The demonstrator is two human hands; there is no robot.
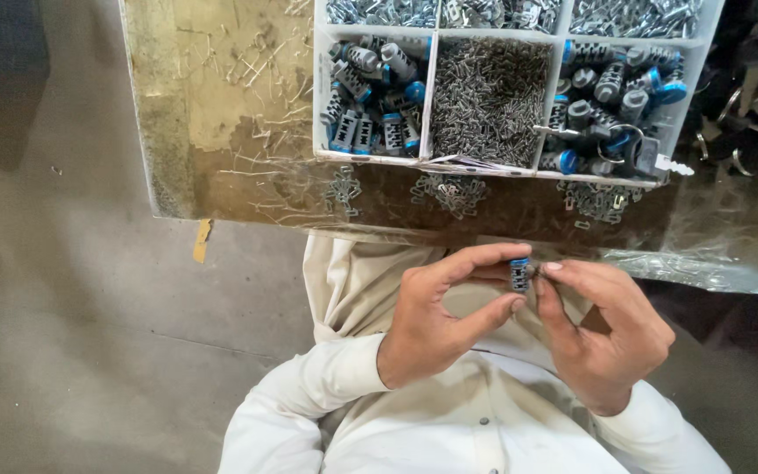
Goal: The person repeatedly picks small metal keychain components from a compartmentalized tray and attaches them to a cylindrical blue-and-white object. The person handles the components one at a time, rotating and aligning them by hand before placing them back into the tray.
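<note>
Scratched tabletop (221,105); ribbed blue-capped metal cylinder (519,275)

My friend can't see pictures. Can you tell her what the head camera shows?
The left hand pinches a small grey cylinder with a blue cap, and the right hand touches its side. Beyond them, a white divided tray on a worn table holds more cylinders and tiny metal pieces.
</note>
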